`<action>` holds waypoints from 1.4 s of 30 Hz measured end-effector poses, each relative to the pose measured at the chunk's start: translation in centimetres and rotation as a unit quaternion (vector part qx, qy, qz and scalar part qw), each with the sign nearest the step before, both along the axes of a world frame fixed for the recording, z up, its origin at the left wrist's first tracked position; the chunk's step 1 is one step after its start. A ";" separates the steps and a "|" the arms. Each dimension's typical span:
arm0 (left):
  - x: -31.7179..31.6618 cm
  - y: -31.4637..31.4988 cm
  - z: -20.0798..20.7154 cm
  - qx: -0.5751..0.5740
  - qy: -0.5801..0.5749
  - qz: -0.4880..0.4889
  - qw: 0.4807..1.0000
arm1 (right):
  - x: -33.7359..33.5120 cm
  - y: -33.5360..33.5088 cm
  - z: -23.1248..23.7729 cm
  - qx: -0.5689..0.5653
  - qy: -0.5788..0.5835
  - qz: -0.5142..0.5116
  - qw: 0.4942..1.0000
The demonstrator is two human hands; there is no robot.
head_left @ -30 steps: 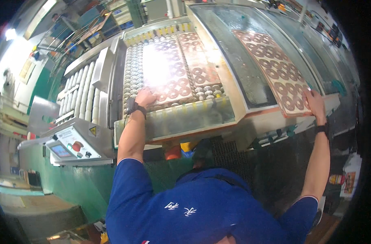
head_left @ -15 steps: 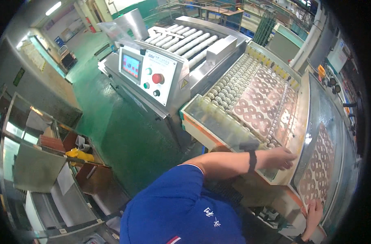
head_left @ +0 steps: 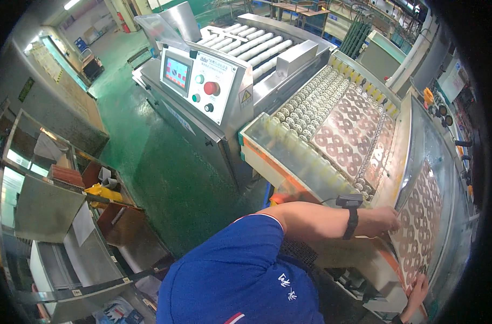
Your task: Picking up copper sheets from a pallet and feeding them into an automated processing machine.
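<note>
A thin copper-coloured panel point(head_left: 418, 218) printed with rows of ring shapes leans over the clear cover at the machine's right end. My left hand point(head_left: 385, 220), a black device strapped at its wrist, is closed at the panel's left edge. Down at the near corner, my right hand point(head_left: 417, 292) grips the panel's lower edge, thumb on the printed face. Fingertips of both hands are partly hidden. Another panel point(head_left: 346, 132) with the same ring pattern lies flat on the wheeled conveyor point(head_left: 305, 110), left of my hands.
A steel roller machine point(head_left: 251, 48) with a control panel point(head_left: 197, 86) and red button stands beyond the conveyor. At lower left, a rack point(head_left: 73, 291) holds boards and a yellow item point(head_left: 103, 193). Green floor point(head_left: 159, 178) lies between rack and machines.
My left hand has moved right and down, from above the machine's rim to the panel's left edge. My right hand has shifted slightly down, still on the panel's near corner.
</note>
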State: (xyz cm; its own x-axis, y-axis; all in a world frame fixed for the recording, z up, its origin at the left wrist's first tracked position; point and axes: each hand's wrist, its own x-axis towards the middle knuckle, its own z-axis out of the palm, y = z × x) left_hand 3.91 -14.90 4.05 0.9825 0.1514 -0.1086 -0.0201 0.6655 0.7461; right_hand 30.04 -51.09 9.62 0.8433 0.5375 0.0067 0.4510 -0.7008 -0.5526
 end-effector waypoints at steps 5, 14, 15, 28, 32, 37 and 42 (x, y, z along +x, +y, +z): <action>-1.6 0.7 1.6 0.051 -0.007 0.039 0.998 | 0.6 -0.5 -1.7 -0.034 -0.153 -0.001 0.988; -5.6 2.0 0.6 0.037 -0.017 0.056 0.998 | 0.9 0.1 0.3 -0.131 -0.106 -0.014 0.986; -6.0 2.7 0.4 0.048 -0.012 0.067 0.997 | -3.2 3.2 2.1 -0.133 -0.101 -0.002 0.986; -10.3 3.1 3.4 0.048 0.004 0.030 0.998 | -5.1 3.3 4.2 -0.116 -0.103 -0.120 0.981; -11.8 2.8 4.7 0.035 -0.009 0.012 0.999 | -4.3 3.3 3.6 -0.146 -0.143 -0.139 0.969; -12.7 3.5 5.5 0.056 0.090 -0.009 0.994 | -4.8 3.5 3.2 -0.145 -0.145 -0.146 0.968; -8.8 3.0 1.2 0.022 0.004 -0.017 1.000 | -2.4 1.8 1.9 -0.135 -0.186 -0.119 0.966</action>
State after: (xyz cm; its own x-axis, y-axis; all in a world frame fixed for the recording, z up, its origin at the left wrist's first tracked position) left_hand -4.92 -11.87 5.29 0.9863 0.1232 -0.1098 0.0073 0.6325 0.7746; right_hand 27.64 -49.28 11.54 0.9098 0.3523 0.2196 0.3908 -0.9052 -0.1668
